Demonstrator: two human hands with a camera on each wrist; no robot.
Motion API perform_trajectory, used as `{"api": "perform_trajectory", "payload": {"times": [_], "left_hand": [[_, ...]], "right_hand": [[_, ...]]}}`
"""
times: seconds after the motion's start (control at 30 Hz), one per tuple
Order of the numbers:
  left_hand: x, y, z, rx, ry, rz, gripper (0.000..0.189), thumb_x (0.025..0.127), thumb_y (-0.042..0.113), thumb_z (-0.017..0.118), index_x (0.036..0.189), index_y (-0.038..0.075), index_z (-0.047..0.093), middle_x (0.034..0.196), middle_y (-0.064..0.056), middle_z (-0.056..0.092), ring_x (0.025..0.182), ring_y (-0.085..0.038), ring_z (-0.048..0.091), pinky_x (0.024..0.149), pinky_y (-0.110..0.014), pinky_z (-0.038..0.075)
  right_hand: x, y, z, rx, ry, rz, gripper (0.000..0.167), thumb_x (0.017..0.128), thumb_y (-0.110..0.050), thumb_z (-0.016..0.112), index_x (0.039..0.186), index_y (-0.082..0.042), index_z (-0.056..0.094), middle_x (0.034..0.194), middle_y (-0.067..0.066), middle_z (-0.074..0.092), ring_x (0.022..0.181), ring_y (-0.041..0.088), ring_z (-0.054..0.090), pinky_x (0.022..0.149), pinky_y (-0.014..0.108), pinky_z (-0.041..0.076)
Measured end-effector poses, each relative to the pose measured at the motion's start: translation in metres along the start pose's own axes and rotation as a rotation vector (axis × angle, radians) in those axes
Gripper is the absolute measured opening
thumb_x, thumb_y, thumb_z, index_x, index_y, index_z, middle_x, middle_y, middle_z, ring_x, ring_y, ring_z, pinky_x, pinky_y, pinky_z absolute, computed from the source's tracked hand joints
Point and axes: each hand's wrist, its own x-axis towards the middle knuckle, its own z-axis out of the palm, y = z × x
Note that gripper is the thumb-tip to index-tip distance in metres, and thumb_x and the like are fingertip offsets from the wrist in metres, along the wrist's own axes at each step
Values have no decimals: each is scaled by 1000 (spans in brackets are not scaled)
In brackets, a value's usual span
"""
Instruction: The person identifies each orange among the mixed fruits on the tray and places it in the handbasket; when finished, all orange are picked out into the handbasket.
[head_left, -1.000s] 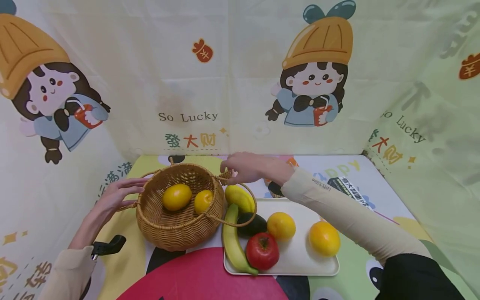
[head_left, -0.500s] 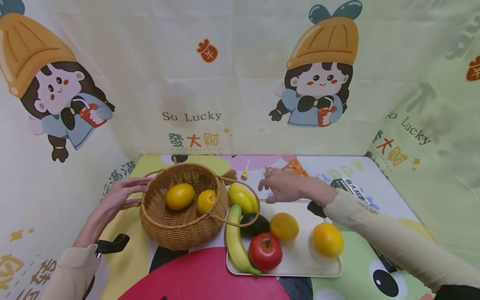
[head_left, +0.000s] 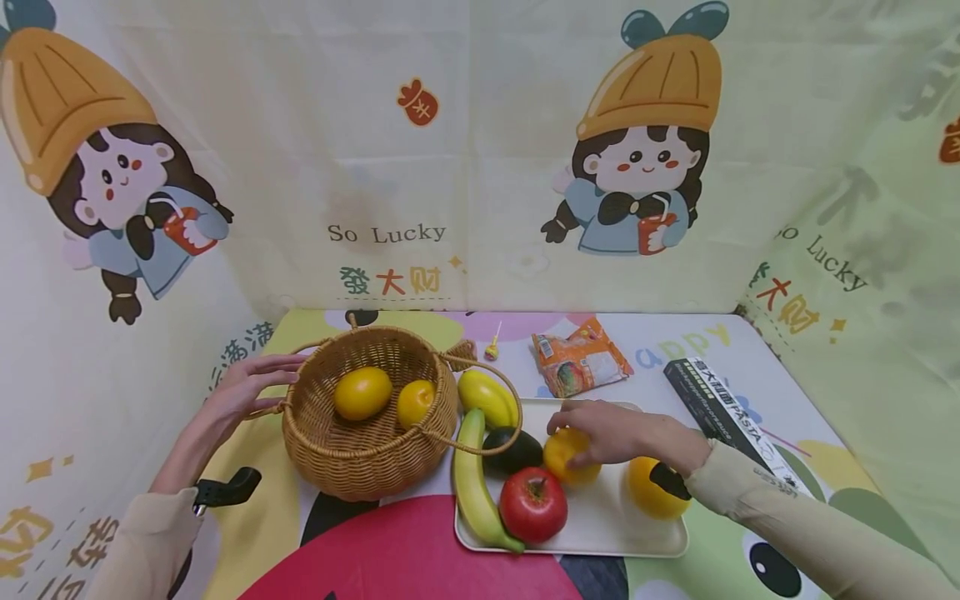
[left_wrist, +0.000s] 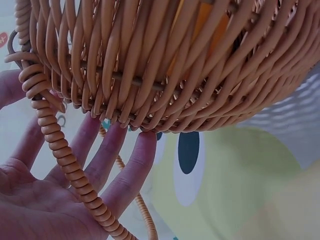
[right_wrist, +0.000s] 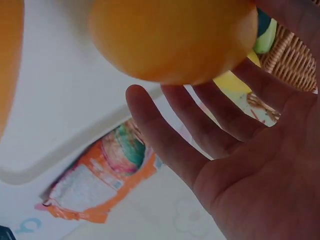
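My left hand (head_left: 243, 387) rests its straight fingertips against the wall of a wicker basket (head_left: 360, 479), with the handle crossing the palm in the left wrist view. Inside the basket lie a yellow oval fruit (head_left: 363, 393) and a smaller orange-yellow fruit (head_left: 416, 404). Over the white tray (head_left: 615, 537), my right hand (head_left: 622, 429) reaches around an orange (head_left: 557, 458). In the right wrist view its fingers spread loosely beside the orange (right_wrist: 175, 40), with no firm grip visible. Beside that orange are a red apple (head_left: 533, 504) and a dark green avocado (head_left: 517, 452).
A banana (head_left: 471, 479) and yellow fruit (head_left: 487, 398) lie between basket and tray. Another orange (head_left: 648, 493) is at the tray's right. Behind are an orange packet (head_left: 581, 358), a lollipop (head_left: 492, 350) and, further right, a pasta box (head_left: 727, 417).
My right hand has left the basket's far handle side, passed over the back of the tray and come down at the middle orange. My left hand stays at the basket.
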Motion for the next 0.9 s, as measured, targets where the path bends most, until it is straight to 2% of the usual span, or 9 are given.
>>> {"api": "perform_trajectory", "payload": {"times": [0.27, 0.53, 0.73, 0.9], "left_hand": [[0, 0, 1, 28, 8, -1, 60, 92, 44, 61, 139, 8, 51, 112, 22, 58, 94, 7, 57, 80, -25, 53], [0, 0, 1, 41, 8, -1, 61, 92, 45, 61, 140, 8, 50, 118, 16, 59, 102, -1, 57, 81, -25, 52], [1, 1, 1, 25, 3, 5, 61, 92, 44, 61, 140, 7, 50, 106, 27, 57, 95, 7, 56, 80, -25, 53], [0, 0, 0, 13, 2, 12, 60, 92, 43, 61, 139, 7, 51, 103, 29, 57, 94, 8, 57, 80, -25, 53]], "right_hand": [[4, 5, 21, 2, -54, -9, 46, 72, -31, 80, 114, -20, 63, 101, -8, 53, 89, 13, 51, 78, 33, 46], [9, 8, 27, 5, -98, 18, 49, 67, -29, 83, 112, -22, 63, 98, -11, 51, 88, 10, 48, 79, 31, 46], [9, 9, 26, -8, -108, 5, 49, 68, -29, 83, 111, -22, 63, 98, -11, 52, 88, 10, 48, 79, 30, 46], [10, 8, 21, -16, -118, 28, 48, 68, -29, 84, 111, -23, 63, 99, -11, 53, 90, 10, 48, 80, 31, 46]]}}
